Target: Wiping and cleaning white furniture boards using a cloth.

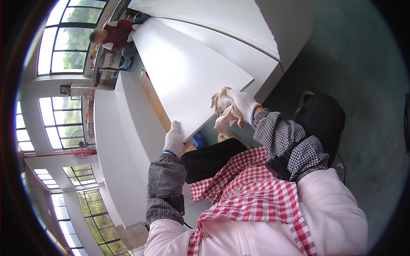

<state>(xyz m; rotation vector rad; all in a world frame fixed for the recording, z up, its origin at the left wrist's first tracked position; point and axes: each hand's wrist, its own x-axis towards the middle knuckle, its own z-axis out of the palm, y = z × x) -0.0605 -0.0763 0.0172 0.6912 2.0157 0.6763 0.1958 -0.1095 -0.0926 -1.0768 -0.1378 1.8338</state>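
Note:
A long white board (pixel 183 72) stretches away from me, its near end in front of my body. My left hand (pixel 174 140), in a white knit glove, grips the board's near left corner, with a finger or thumb lying on the top face. My right hand (pixel 244 103), also gloved, holds a crumpled beige cloth (pixel 226 112) at the board's near edge, toward its right corner. Part of the cloth hangs down past the edge. The fingers of my right hand are partly hidden by the cloth.
Another person (pixel 117 34) in a dark red top is at the board's far end. More white boards (pixel 132 123) lie along the left, beside a brown cardboard strip (pixel 154 100). A large white stack (pixel 290 34) stands at the right. A small blue object (pixel 199 140) sits below the near edge.

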